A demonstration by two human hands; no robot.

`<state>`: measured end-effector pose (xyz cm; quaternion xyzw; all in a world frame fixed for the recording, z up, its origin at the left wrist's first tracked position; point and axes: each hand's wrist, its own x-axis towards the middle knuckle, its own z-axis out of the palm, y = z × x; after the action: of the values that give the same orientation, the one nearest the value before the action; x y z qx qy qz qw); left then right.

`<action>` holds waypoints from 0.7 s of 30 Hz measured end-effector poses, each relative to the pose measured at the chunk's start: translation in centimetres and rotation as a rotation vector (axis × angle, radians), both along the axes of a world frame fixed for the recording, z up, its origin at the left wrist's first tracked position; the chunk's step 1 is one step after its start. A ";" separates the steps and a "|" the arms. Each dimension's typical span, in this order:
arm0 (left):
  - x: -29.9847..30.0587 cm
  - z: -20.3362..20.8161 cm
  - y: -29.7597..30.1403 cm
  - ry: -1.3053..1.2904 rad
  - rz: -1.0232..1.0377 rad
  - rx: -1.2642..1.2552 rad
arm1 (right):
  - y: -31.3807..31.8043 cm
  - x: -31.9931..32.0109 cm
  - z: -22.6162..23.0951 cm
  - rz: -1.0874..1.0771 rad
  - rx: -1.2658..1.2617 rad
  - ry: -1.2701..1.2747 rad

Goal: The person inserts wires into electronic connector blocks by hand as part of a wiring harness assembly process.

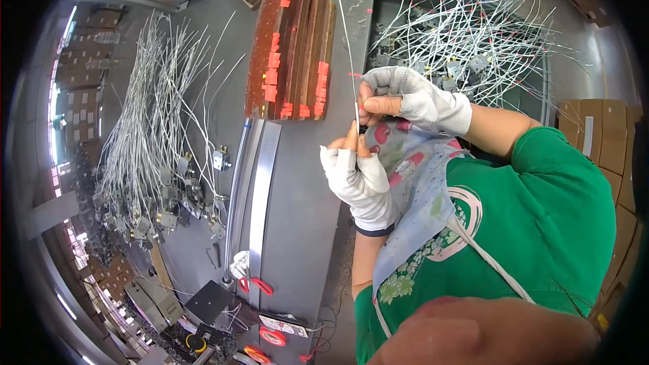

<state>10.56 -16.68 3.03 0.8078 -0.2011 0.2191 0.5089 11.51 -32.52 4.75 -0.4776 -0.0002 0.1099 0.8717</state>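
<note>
A thin white wire (347, 34) comes down from the top edge of the view to both my hands, in front of my apron. My left hand (358, 182), in a white fingerless glove, is closed, its thumb and fingertips pinching the wire. Just above it, my right hand (422, 101) in a matching glove has its thumb and fingers pressed together at the wire. A small red strip (355, 75) shows beside the right fingers. Something small and black (363, 130) sits between the two hands, too hidden to name.
Brown boards (291, 47) with red tape pieces stand on the grey table (297, 182). White wires (159, 88) with grey parts lie left; more fill a bin (546, 105) at right. Metal strip (263, 189), red-handled scissors (261, 286) and red tape rolls (272, 336) lie nearer.
</note>
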 end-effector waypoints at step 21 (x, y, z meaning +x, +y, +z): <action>2.5 4.7 0.2 0.947 -0.789 -0.446 | -1.7 -0.8 4.2 -0.207 -0.195 -0.346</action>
<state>13.09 -16.47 7.69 0.5578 -0.1862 -0.3269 0.7398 10.70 -34.25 8.96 -0.5689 -0.0901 -0.0642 0.8149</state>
